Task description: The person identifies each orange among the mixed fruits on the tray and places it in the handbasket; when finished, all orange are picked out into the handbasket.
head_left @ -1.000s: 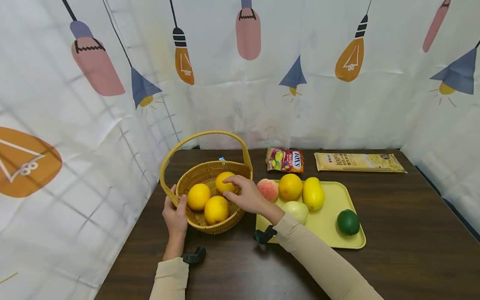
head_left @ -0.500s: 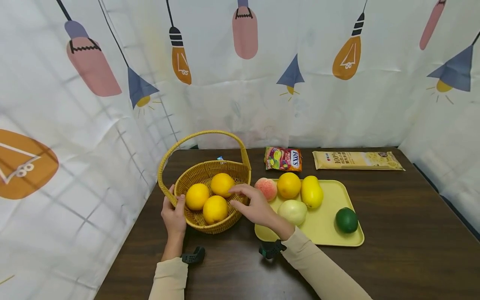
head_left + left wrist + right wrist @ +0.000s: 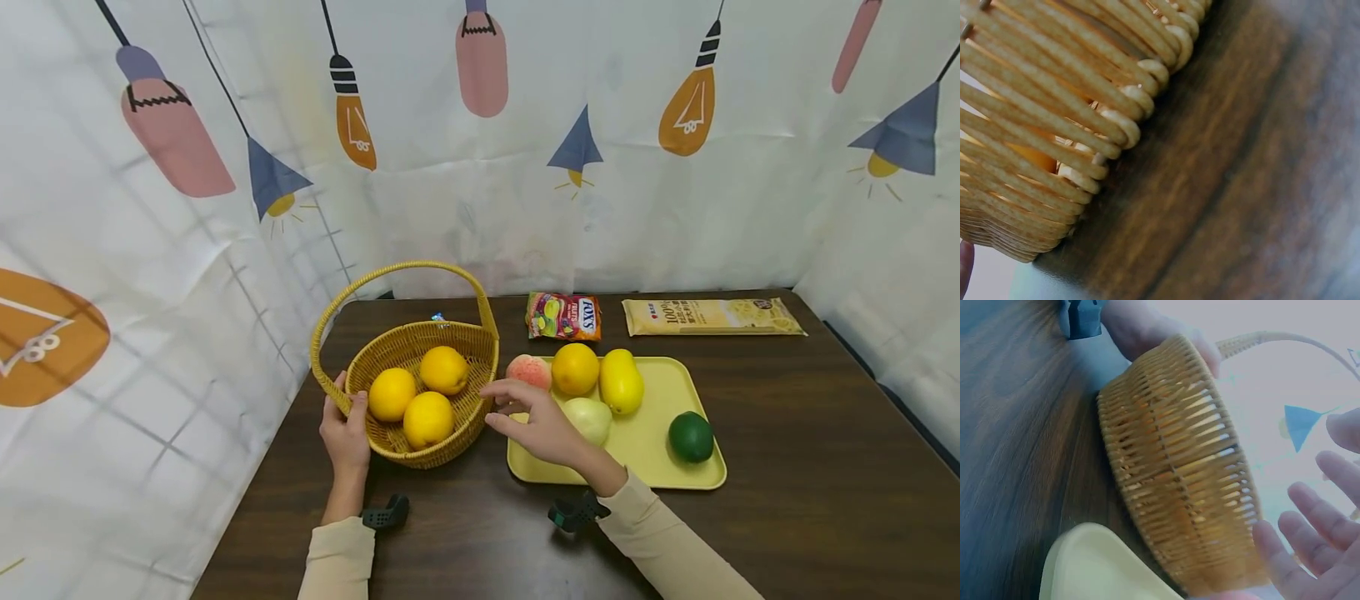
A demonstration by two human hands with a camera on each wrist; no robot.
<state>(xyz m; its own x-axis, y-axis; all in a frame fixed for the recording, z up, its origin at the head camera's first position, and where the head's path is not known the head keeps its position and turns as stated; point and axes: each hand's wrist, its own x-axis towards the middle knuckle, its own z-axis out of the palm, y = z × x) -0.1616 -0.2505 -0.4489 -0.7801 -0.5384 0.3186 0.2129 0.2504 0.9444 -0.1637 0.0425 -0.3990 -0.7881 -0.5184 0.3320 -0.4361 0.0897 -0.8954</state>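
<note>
A yellow wicker basket with a tall arched handle stands at the left of the table. It holds three oranges. My left hand grips the basket's left side near the foot of the handle, its thumb over the rim. Just right of the basket, over the near-left part of a yellow tray, my right hand is held with loosely bent fingers and nothing in them. On the tray lie a peach, another orange, an oblong yellow fruit, a pale green fruit and a dark green fruit.
Behind the tray lie a red candy bag and a long yellow packet. A small shiny blue item sits behind the basket. A patterned white curtain encloses the dark wooden table.
My right hand has drawn back rightward out of the basket, leaving the rear orange lying there. My left hand stays on the basket. The head view has shifted slightly.
</note>
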